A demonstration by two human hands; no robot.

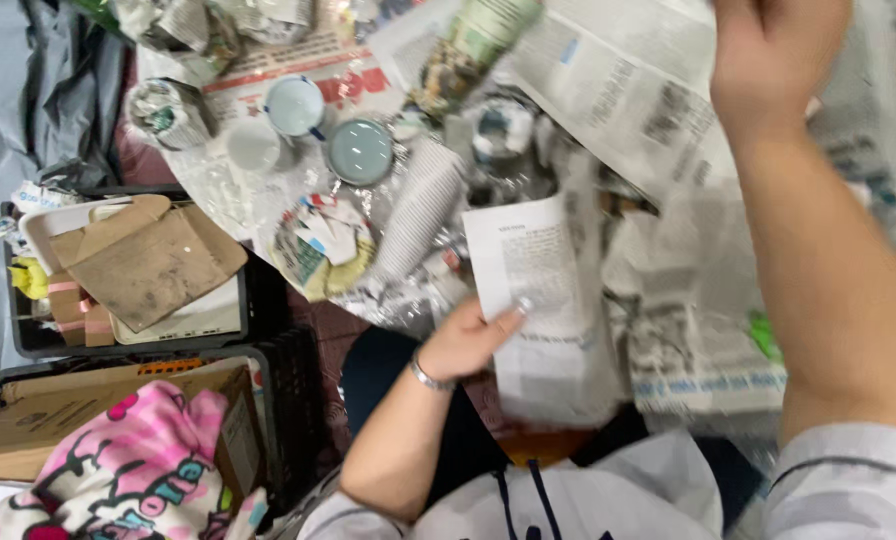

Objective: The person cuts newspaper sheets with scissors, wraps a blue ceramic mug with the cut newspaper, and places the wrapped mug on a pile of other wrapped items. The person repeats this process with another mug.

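My left hand [468, 338] grips the left edge of a folded sheet of newspaper [538, 290], thumb pressed on the print; a silver bracelet circles its wrist. My right hand [768, 55] is raised at the top right over spread newspaper [618, 80], its fingers cut off by the frame edge, so what it holds is hidden. A stack of white paper cups [420, 208] lies on its side just left of the folded sheet. Two pale blue cups [360, 152] stand further back, one with a handle [295, 105].
A black crate [28, 335] at left holds brown paper bags [148, 260]. Below it a cardboard box [28, 425] and a pink patterned cloth [133, 470]. Crumpled paper wads [168, 112] and a plate of paper scraps [320, 245] litter the plastic-covered surface. Grey fabric lies at far left.
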